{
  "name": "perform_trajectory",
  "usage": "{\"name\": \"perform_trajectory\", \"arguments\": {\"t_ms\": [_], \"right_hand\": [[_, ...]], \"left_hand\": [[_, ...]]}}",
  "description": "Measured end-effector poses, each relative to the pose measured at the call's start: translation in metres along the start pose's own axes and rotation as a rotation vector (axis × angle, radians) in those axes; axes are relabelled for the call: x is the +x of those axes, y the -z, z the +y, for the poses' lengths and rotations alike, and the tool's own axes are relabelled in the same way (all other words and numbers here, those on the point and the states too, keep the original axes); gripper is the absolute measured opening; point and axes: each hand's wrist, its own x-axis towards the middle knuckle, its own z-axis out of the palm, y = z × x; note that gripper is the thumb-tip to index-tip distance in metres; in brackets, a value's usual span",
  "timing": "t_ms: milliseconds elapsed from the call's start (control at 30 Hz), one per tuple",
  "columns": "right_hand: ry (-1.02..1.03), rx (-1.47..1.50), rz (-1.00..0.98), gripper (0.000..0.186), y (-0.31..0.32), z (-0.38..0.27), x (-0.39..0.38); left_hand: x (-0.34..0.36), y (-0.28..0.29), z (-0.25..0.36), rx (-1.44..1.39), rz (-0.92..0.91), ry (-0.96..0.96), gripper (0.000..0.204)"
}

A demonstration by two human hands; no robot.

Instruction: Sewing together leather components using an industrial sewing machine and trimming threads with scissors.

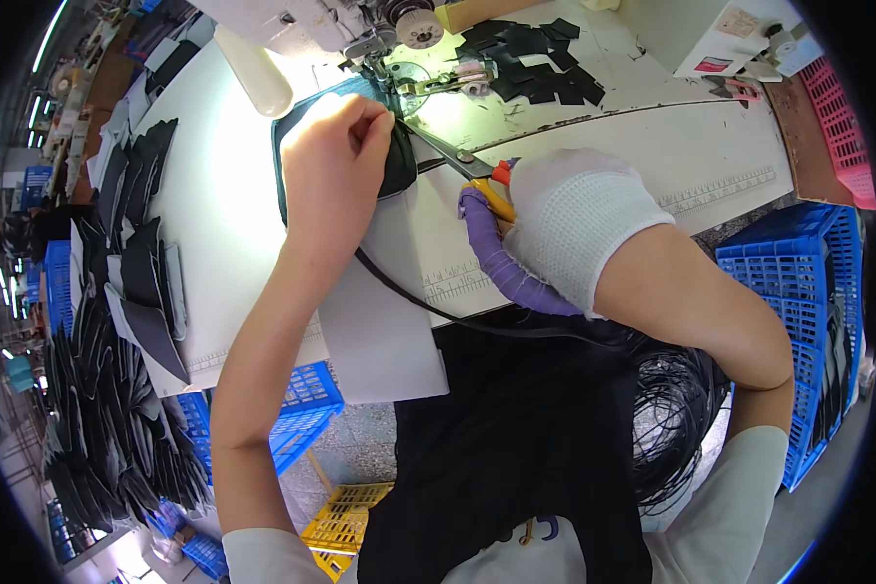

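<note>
My left hand [331,161] is closed, fingertips pinched at the edge of a dark fabric piece [399,170] with rounded corners. That piece lies on the white table beside the presser foot of a sewing machine [311,24]. In my right hand [579,219], which wears a white knit glove, is a pair of scissors [465,161]. One handle loop is wrapped in purple material, and yellow and red show at the grip. The blades point left, tips close to my left fingers and the fabric edge. A narrow black strip [399,288] runs from beneath my left wrist toward my lap.
Small black fabric scraps [535,58] lie right of the needle area. Stacked dark cut pieces [146,282] line the left side. A blue crate [788,292] stands at right, a yellow crate [350,516] below. Coiled black strip [681,409] hangs beside my lap.
</note>
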Motion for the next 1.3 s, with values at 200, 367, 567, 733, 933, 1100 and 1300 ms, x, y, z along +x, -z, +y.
{"name": "perform_trajectory", "arguments": {"t_ms": [200, 367, 567, 733, 933, 1100, 1300], "right_hand": [[0.014, 0.010, 0.013, 0.035, 0.002, 0.002, -0.002], [-0.012, 0.029, 0.019, 0.034, 0.000, 0.010, 0.001], [0.018, 0.098, 0.160, 0.033, 0.006, 0.020, 0.003], [0.164, 0.080, 0.353, 0.036, 0.009, 0.018, -0.001], [0.122, 0.091, 0.332, 0.041, 0.013, 0.029, 0.003], [0.058, 0.122, 0.260, 0.039, 0.007, 0.030, 0.017], [-0.030, 0.153, 0.076, 0.051, 0.011, 0.025, 0.024]], "left_hand": [[-0.014, 0.007, -0.020, -0.098, -0.025, -0.239, 0.024], [-0.003, 0.013, -0.043, 0.039, -0.091, -0.521, 0.035], [0.003, 0.019, -0.056, 0.113, -0.163, -0.592, 0.042], [-0.002, 0.011, -0.049, 0.190, -0.075, -0.598, 0.045], [0.003, 0.021, -0.044, 0.312, -0.078, -0.596, 0.045], [0.010, 0.024, -0.050, 0.227, -0.139, -0.620, 0.048], [0.012, 0.020, -0.053, 0.213, -0.136, -0.640, 0.045]]}}
